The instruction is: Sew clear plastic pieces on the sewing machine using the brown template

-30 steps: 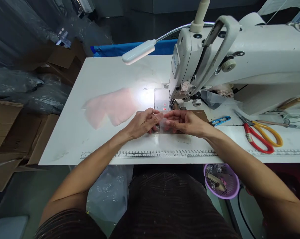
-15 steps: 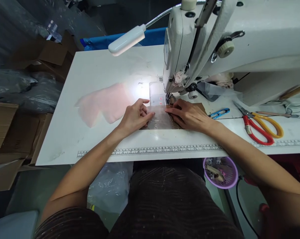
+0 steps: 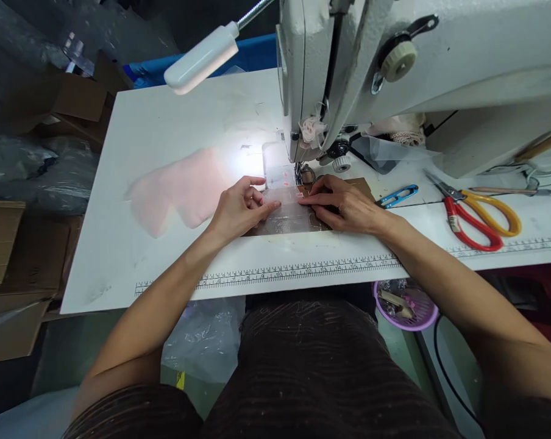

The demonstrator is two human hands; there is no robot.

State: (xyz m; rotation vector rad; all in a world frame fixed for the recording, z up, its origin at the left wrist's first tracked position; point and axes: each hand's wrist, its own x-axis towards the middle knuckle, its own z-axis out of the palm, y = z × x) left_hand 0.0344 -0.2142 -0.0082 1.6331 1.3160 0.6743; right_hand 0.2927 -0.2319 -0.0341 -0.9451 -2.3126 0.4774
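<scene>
The one camera, head-worn, looks forward and down, close above the white table [image 3: 179,125]; how far it sees into the dimness I can't quite judge.

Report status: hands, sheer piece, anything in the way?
Left hand, right hand: both at the sheer piece. Piece laid out near the presser foot. Scissors, blue snips off right, apart from it.
</scene>
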